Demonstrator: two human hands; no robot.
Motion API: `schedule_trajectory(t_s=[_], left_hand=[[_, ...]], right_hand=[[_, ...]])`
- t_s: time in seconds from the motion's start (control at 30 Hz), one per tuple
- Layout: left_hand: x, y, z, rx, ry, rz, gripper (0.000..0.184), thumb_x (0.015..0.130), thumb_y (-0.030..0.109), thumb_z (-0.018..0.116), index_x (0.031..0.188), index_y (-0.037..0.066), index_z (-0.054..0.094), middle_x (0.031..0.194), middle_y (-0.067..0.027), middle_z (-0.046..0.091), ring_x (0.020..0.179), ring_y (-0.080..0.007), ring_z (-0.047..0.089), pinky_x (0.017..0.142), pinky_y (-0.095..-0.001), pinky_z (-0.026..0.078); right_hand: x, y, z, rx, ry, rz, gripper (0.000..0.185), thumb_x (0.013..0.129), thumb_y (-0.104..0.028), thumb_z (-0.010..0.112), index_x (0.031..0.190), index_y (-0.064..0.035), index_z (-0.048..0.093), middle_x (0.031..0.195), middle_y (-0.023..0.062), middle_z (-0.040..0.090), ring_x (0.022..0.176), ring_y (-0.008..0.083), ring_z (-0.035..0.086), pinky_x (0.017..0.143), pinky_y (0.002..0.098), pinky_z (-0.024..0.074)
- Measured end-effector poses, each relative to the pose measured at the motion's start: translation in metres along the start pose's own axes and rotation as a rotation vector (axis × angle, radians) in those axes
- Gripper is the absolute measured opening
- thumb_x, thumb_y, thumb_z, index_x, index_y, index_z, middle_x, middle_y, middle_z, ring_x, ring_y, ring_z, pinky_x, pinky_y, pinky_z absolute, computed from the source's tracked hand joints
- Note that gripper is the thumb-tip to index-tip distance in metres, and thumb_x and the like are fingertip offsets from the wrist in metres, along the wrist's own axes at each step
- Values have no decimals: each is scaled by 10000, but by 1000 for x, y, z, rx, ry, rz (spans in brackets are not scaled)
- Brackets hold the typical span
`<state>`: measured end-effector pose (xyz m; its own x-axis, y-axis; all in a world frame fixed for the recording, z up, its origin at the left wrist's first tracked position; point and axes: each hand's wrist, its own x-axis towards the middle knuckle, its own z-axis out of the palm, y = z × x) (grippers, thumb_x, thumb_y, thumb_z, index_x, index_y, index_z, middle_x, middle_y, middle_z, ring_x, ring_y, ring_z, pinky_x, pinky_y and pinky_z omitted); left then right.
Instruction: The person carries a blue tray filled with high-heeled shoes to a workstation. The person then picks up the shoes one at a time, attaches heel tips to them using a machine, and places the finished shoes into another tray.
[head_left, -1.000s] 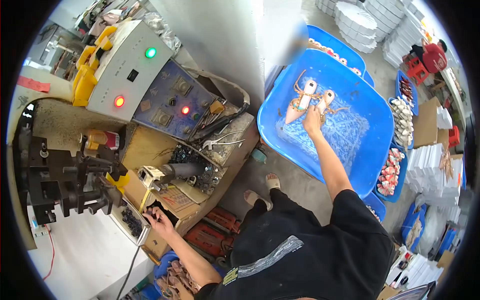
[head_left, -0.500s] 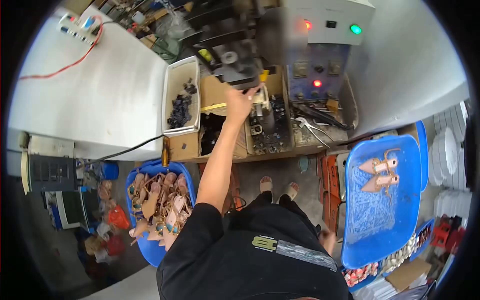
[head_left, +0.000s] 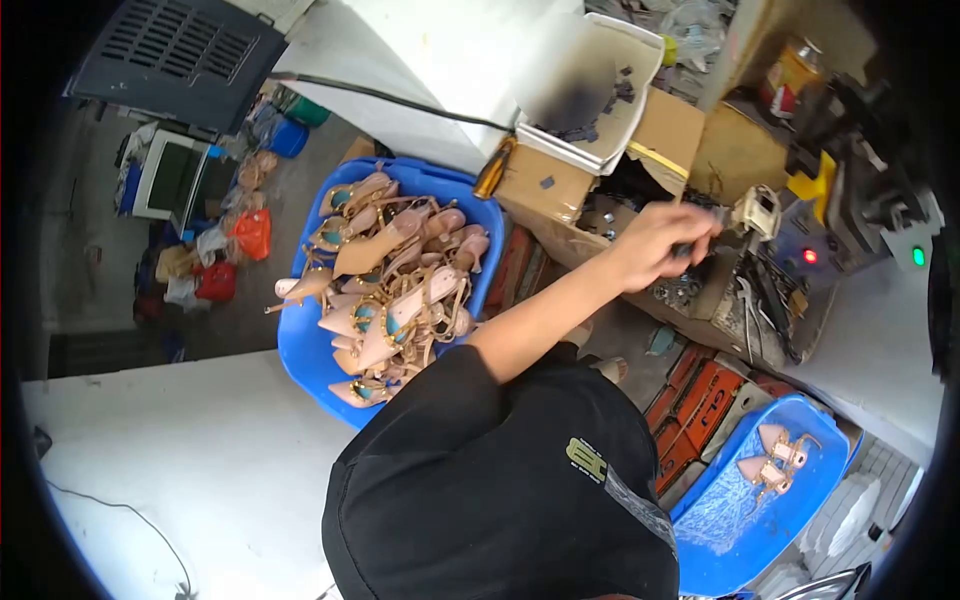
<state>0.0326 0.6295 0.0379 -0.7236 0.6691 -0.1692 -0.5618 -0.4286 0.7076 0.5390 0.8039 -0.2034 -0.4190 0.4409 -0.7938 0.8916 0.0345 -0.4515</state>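
Note:
My left hand (head_left: 662, 246) is closed, with a small dark piece (head_left: 682, 250) showing between the fingers; its kind is unclear. It is above the front of the bench, beside a machine's pale fixture (head_left: 758, 213). On the left, a blue tub (head_left: 300, 345) holds a heap of pink pointed shoes (head_left: 400, 310) with studded straps. Another blue tub (head_left: 715, 545) at lower right contains a pair of similar shoes (head_left: 772, 470). My right hand is out of sight.
A white tray (head_left: 652, 45) with dark scraps stands on a cardboard box (head_left: 545, 185). An orange-handled screwdriver (head_left: 494, 168) hangs by the left tub. Pliers (head_left: 748, 318) lie on the bench. Orange boxes (head_left: 700, 400) stand below it.
My left hand has come away from the machine head and down, with a dark piece now visible in it. The view has turned left, and my right hand has left the picture.

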Motion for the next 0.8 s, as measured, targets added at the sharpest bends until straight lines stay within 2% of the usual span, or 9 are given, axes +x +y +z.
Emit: schedule_trajectory(t_s=[0.13,0.17,0.2,0.3,0.37,0.5,0.63,0.67,0.8], left_hand=[[-120,6,-86,-165,88,-63,302,951,195,613,1124,-53,610,710,-4,446,601,-73,382,448,-200,243],[-152,29,-102,191,308,-82,336,933,246,651,1110,-39,643,706,-7,517,592,-80,461,460,-218,314],[-173,46,-118,1034,497,167,354,882,281,712,1063,-23,692,712,-72,660,600,-140,570,562,-292,453],[-248,68,-169,1873,857,-188,332,733,250,779,947,-1,735,839,-228,688,769,-383,675,709,-433,533],[-277,41,-219,2215,807,-465,313,700,264,803,864,6,737,821,-206,694,745,-357,692,708,-415,550],[-257,34,-191,2241,810,-668,298,662,247,820,845,31,730,854,-173,702,823,-289,708,718,-383,571],[-256,28,-175,2212,806,-646,291,652,215,819,859,32,731,905,-163,698,835,-305,704,717,-383,569],[-256,28,-181,2242,787,-644,278,657,205,813,858,31,730,899,-160,699,836,-305,703,721,-384,569],[-277,34,-198,2290,780,-528,233,683,164,786,832,0,713,868,-170,699,795,-316,693,683,-401,546]], right_hand=[[3,-2,-5,-55,-52,33,222,910,-201,579,859,7,638,742,138,626,630,276,587,565,391,462],[3,-3,-6,-71,-71,38,223,914,-201,578,861,8,634,738,133,624,626,271,583,563,388,460],[5,-4,-6,-85,-87,37,224,918,-202,576,864,8,631,733,129,622,621,265,580,561,384,457],[12,-9,-8,-130,-141,23,226,929,-203,571,872,10,621,720,115,616,607,249,568,555,375,451],[19,-20,-8,-150,-174,-7,228,937,-204,568,877,10,615,711,106,612,598,239,561,551,368,447],[48,-60,-13,-156,-242,-147,231,953,-206,561,888,12,602,694,88,604,579,217,545,544,356,438],[97,-140,-24,4,-214,-370,235,969,-207,554,899,14,589,676,71,596,560,196,530,536,343,429],[107,-155,-22,78,-143,-428,184,985,-163,527,917,-5,592,623,22,565,497,108,481,466,277,372],[85,-233,-4,176,-97,-509,142,969,-142,566,900,-21,598,679,-2,580,595,80,530,546,230,419]])
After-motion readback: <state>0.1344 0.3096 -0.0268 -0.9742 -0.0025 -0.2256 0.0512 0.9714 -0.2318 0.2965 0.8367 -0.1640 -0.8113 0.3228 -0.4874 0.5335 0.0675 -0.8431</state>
